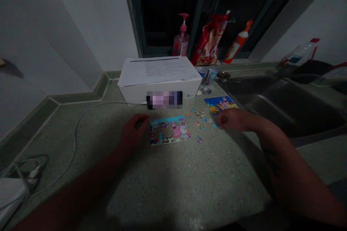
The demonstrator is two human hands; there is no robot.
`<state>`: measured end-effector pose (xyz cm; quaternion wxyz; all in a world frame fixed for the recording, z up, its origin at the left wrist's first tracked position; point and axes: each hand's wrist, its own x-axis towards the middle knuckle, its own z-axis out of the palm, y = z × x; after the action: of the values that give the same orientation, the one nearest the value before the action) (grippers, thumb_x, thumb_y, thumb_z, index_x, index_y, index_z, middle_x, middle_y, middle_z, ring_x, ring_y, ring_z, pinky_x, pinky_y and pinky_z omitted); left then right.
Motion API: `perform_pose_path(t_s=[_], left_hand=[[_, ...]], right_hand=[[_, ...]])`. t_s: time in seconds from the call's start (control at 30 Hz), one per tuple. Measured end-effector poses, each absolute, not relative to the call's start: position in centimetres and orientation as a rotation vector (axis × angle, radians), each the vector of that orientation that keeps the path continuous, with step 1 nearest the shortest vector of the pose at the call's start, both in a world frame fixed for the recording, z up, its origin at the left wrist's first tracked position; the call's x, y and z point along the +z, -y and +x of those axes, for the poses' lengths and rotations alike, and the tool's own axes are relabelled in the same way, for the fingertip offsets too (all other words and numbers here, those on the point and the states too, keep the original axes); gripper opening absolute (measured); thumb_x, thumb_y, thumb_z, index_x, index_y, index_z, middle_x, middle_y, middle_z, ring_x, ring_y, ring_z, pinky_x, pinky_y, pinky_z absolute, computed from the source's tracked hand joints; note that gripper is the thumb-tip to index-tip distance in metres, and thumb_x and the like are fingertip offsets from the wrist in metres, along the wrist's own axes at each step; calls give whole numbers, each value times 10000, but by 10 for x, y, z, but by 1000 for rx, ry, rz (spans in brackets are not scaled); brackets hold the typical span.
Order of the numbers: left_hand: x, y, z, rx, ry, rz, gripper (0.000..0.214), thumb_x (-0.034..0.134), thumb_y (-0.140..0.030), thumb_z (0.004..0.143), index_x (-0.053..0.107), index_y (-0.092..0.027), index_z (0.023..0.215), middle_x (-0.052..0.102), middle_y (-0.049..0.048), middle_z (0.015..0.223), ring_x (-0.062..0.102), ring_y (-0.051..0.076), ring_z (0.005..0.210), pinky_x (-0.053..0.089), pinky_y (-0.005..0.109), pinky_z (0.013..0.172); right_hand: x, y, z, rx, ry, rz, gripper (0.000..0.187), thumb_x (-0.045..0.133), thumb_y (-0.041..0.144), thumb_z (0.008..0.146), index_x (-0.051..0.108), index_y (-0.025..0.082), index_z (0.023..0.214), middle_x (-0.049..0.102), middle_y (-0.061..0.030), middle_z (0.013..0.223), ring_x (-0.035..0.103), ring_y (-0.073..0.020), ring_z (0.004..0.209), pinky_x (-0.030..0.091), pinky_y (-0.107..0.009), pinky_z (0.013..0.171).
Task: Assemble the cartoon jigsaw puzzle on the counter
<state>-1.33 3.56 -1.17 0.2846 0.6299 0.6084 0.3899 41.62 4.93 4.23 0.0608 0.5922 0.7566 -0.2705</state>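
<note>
Left hand (132,131) loosely curled, resting on speckled stone countertop (173,177), just beside partly built jigsaw puzzle (169,130); cannot tell if it holds anything. Right hand (233,120) with fingers bunched, nearly closed, tips at edge of loose puzzle pieces (200,117); cannot tell if piece pinched. Puzzle lies flat, centre unfilled, pieces scattered between it and cartoon picture card (221,104). Behind: white box (135,92) under printed papers (157,71); steel sink (284,112) at right.
</note>
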Motion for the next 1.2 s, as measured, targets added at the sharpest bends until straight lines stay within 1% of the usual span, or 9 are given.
perform_pose_path(t_s=[0.13, 0.3, 0.5, 0.77, 1.03, 1.2], left_hand=[[-11, -36, -13, 1052, -1615, 1689, 273, 581, -408, 848, 732, -227, 986, 796, 83, 1024, 734, 280, 972, 575, 462, 946], [-13, -36, -14, 1046, -1627, 1692, 273, 586, -404, 851, 740, -228, 993, 796, 83, 1029, 734, 287, 982, 578, 468, 946], [-12, -36, -13, 1038, -1626, 1702, 273, 582, -372, 855, 744, -218, 1012, 800, 82, 1039, 733, 278, 988, 584, 459, 950], [-10, -34, -12, 1026, -1631, 1687, 267, 588, -375, 876, 745, -217, 1022, 802, 78, 1052, 727, 273, 993, 570, 471, 973], [-10, -35, -12, 1012, -1640, 1688, 226, 593, -336, 878, 745, -229, 1006, 800, 70, 1043, 727, 268, 1000, 571, 458, 967], [-10, -34, -13, 1020, -1627, 1687, 252, 593, -366, 878, 742, -225, 1023, 798, 78, 1067, 728, 274, 1018, 563, 470, 989]], right_hand=[[40, -50, 415, -970, -2351, 1729, 143, 683, 299, 799, 745, 207, 889, 770, -68, 900, 705, -233, 843, 515, -354, 777], [40, -48, 409, -1161, -2434, 1642, 209, 662, 396, 828, 762, 236, 917, 775, -34, 889, 706, -222, 829, 528, -365, 778], [36, -44, 392, -1346, -2383, 1550, 230, 659, 417, 851, 758, 224, 926, 784, -47, 909, 719, -222, 845, 536, -356, 777], [29, -44, 384, -1217, -2389, 1544, 161, 659, 347, 833, 752, 243, 915, 758, -15, 859, 698, -211, 799, 511, -329, 730], [27, -45, 384, -1174, -2412, 1581, 164, 640, 302, 831, 755, 235, 926, 745, -10, 840, 674, -185, 761, 496, -312, 719], [29, -45, 386, -1192, -2411, 1582, 172, 644, 293, 831, 754, 236, 951, 747, -5, 851, 676, -183, 770, 495, -310, 714]])
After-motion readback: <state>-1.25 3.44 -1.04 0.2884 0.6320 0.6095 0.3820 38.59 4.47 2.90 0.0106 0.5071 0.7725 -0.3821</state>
